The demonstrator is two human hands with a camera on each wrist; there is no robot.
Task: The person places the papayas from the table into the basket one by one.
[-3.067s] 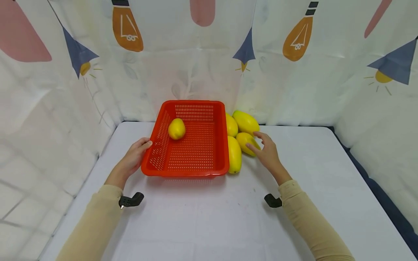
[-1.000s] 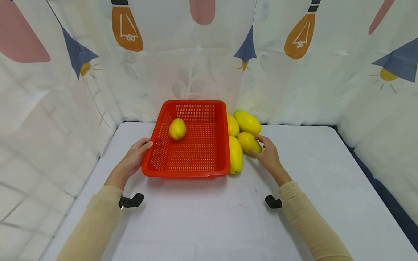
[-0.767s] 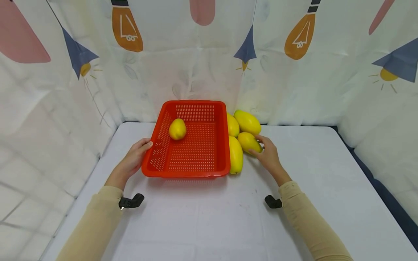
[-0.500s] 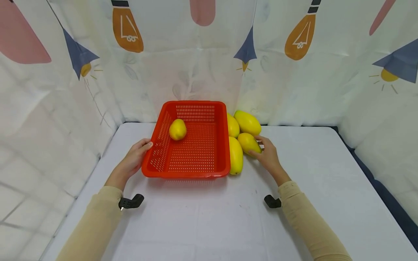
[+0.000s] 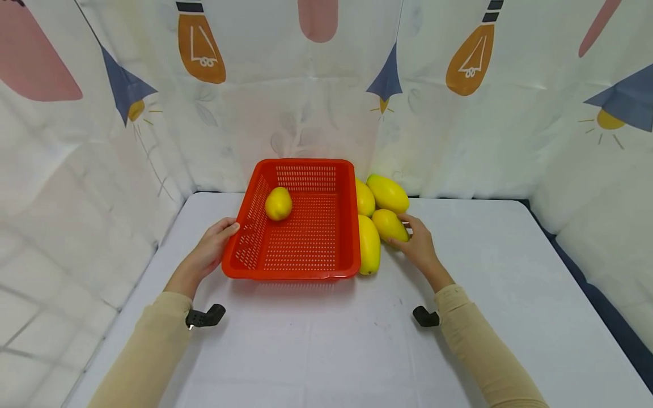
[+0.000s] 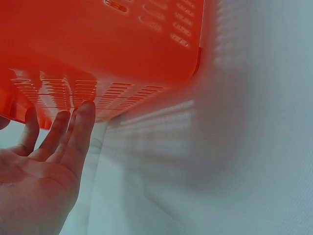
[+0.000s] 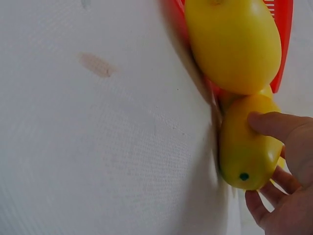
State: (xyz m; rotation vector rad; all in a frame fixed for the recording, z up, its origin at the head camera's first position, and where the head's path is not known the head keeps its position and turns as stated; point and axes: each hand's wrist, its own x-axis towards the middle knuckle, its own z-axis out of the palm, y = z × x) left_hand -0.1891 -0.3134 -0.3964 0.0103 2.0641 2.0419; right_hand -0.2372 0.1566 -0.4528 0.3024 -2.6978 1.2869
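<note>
we log a single yellow oval fruit (image 5: pixel 278 204) inside the red rectangular perforated plastic basket (image 5: pixel 291 274), three smooth yellow oval fruits (image 5: pixel 389 194) and one green-spotted yellow oval fruit (image 7: pixel 244 149) outside, by its right wall. we judge the work early. left hand (image 5: pixel 208 247) pinches the basket's rim; right hand (image 5: pixel 420 243) pinches the spotted fruit, long axis diagonal, spotted end pointing near-right, palmward.

High head view, basket (image 5: pixel 301 246) in all three.
</note>
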